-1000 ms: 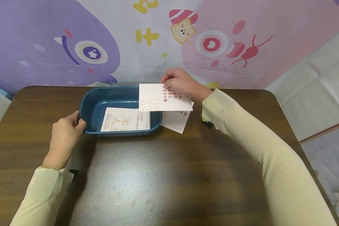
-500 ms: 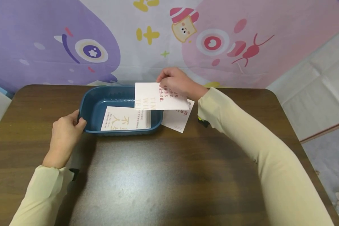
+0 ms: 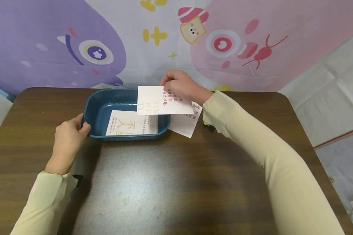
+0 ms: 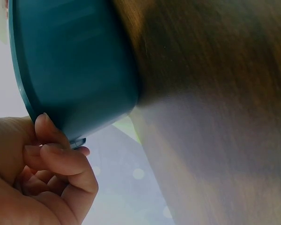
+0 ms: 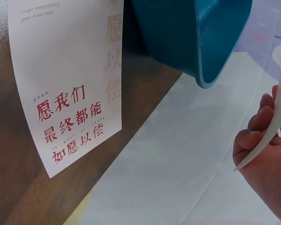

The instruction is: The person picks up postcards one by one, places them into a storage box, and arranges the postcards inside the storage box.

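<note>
My left hand (image 3: 69, 140) grips the left end of a dark blue plastic basin (image 3: 92, 130), fingers and thumb curled at its rim; the left wrist view shows the same hand (image 4: 56, 173) there. White printed cards (image 3: 129, 123) lie inside the basin. Above its right end, my right hand (image 3: 180, 85) pinches another white card (image 3: 153, 98) with red and pale gold lettering. In the right wrist view, that card is edge-on beside the hand (image 5: 262, 150). One more card (image 3: 183, 125) with red characters lies on the table just right of the basin, partly covered by the held card.
The brown wooden table (image 3: 153, 182) stretches toward me in front of the basin. Behind it hangs a cartoon-printed cloth (image 3: 161, 65). A pale panel (image 3: 326, 85) stands off the table's right edge.
My right hand has moved slightly left with its card, further over the basin. More of the card on the table shows. The left hand keeps its grip on the basin.
</note>
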